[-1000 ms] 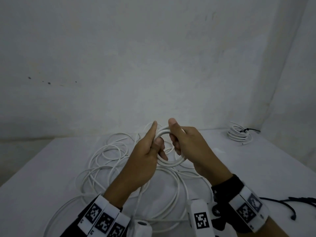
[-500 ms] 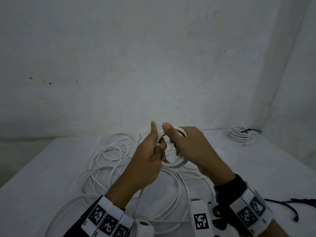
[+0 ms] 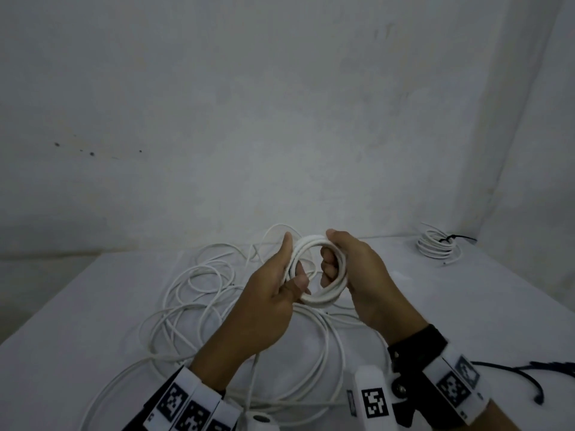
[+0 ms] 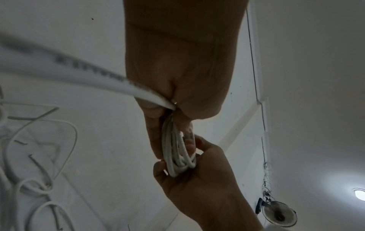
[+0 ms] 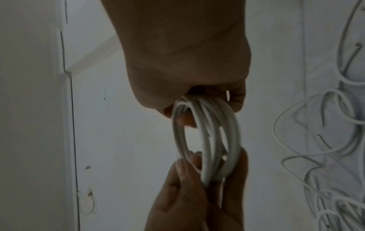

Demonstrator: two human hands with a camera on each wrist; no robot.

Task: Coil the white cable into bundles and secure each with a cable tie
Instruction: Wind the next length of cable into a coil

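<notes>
From the head view, the table [image 3: 93, 306] has bare room on the left, and loose white cable [image 3: 193, 293] lies in the middle. A small round coil [image 3: 323, 298] is held up over it. The left hand [image 3: 273, 303] pinches its left side and the right hand [image 3: 357, 275] curls round its right side. A tied bundle [image 3: 437, 248] sits at the far right corner.

At the left wrist, smooth loops press between thumb and fingers [image 4: 154, 134].

At the right wrist, curled fingers [image 5: 236, 100] hook the ring's top.
</notes>
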